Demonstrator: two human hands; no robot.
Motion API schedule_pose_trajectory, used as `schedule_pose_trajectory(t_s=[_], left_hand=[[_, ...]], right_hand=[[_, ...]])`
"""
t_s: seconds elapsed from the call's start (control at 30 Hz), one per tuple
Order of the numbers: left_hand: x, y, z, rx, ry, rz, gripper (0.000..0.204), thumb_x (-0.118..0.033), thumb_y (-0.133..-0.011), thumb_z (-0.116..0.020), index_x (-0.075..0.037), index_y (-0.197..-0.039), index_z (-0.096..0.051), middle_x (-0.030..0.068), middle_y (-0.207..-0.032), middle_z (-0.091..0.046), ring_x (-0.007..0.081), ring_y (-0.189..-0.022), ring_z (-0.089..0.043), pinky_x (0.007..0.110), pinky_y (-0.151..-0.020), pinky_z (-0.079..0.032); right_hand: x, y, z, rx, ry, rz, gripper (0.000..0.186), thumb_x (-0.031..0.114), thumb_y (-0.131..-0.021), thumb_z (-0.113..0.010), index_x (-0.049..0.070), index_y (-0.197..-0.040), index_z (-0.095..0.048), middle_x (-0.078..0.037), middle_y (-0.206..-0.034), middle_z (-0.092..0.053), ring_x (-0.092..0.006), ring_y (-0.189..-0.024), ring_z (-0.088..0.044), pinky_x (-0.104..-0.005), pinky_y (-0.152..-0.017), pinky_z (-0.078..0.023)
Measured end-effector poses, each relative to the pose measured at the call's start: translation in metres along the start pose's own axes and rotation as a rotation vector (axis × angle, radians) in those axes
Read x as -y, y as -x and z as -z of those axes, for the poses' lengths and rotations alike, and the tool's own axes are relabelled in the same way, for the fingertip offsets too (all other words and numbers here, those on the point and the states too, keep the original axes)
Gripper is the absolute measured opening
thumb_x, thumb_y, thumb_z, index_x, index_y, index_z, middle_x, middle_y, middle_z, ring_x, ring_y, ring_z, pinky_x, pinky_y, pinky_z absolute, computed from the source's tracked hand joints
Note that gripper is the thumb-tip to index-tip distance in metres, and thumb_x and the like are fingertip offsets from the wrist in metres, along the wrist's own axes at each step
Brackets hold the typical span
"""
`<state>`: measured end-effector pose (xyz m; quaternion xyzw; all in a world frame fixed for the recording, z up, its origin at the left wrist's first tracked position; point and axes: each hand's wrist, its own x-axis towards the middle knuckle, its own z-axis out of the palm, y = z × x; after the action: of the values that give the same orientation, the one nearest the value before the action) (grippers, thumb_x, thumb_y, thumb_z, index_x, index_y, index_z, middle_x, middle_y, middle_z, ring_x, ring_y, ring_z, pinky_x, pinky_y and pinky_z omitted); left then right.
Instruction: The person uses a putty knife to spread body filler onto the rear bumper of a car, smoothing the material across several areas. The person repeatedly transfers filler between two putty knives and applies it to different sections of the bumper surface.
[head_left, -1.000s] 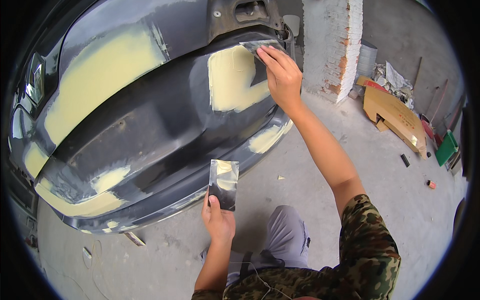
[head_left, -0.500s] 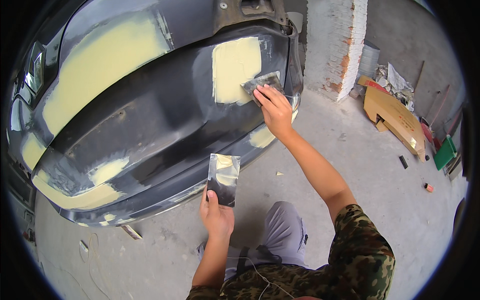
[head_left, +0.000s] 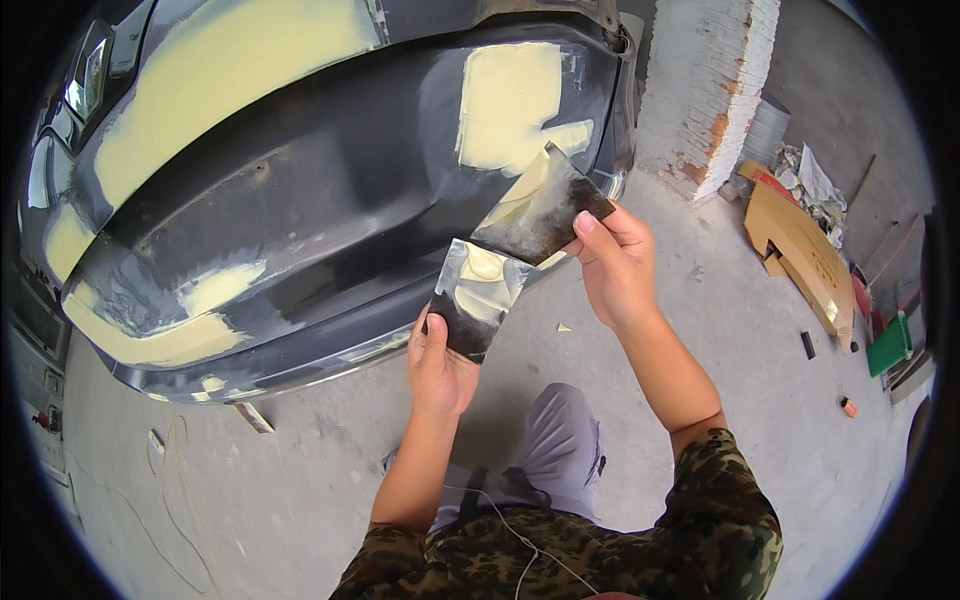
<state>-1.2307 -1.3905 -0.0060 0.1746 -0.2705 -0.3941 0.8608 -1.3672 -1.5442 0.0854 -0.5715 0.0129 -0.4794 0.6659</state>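
My left hand (head_left: 442, 372) grips a small dark rectangular putty spreader (head_left: 468, 328) at its lower end, thumb on its face. Pale yellow putty (head_left: 482, 264) lies on the spreader's upper half. My right hand (head_left: 618, 268) pinches a second, wider putty spreader (head_left: 560, 218) by its right corner. A streak of putty runs along that blade's left edge. The two blades meet or overlap at their near corners. Just beyond them is the dark rear body of a car (head_left: 340, 210), with a thick yellow putty patch (head_left: 508, 100) at its right side.
More putty (head_left: 230, 85) covers the car's upper left, with smaller smears low on the bumper. A white brick pillar (head_left: 700, 100) stands at the far right, near flattened cardboard (head_left: 800, 250) and a green dustpan-like piece (head_left: 888, 346). A thin cable (head_left: 170, 500) lies on the concrete floor.
My right hand has drawn its spreader off the putty patch and back to the left hand's spreader, turning the blade's face up. The patch now has a strip extending right. My left hand has risen slightly.
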Motion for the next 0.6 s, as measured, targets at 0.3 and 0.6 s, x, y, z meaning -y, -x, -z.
schedule_pose_trajectory(t_s=[0.3, 0.6], left_hand=[[-0.006, -0.008, 0.022, 0.045, -0.077, -0.024, 0.050, -0.030, -0.108, -0.052, 0.008, -0.140, -0.045, 0.0186, -0.139, -0.057, 0.0269, -0.129, -0.058, 0.042, -0.111, -0.045], [0.012, -0.019, 0.020, -0.057, -0.221, -0.146, 0.061, -0.031, -0.107, -0.054, 0.010, -0.148, -0.037, 0.0175, -0.142, -0.055, 0.0243, -0.131, -0.055, 0.038, -0.114, -0.040]], right_hand=[[0.001, 0.004, 0.000, 0.461, 0.892, 0.230, 0.030, -0.002, -0.092, -0.061, 0.000, -0.121, -0.070, -0.018, -0.105, -0.072, -0.0319, -0.088, -0.069, -0.0339, -0.077, -0.054], [-0.024, 0.022, -0.019, 0.170, 1.244, 0.641, 0.040, -0.009, -0.075, -0.067, 0.002, -0.114, -0.073, -0.011, -0.104, -0.073, -0.0263, -0.086, -0.070, -0.0341, -0.068, -0.057]])
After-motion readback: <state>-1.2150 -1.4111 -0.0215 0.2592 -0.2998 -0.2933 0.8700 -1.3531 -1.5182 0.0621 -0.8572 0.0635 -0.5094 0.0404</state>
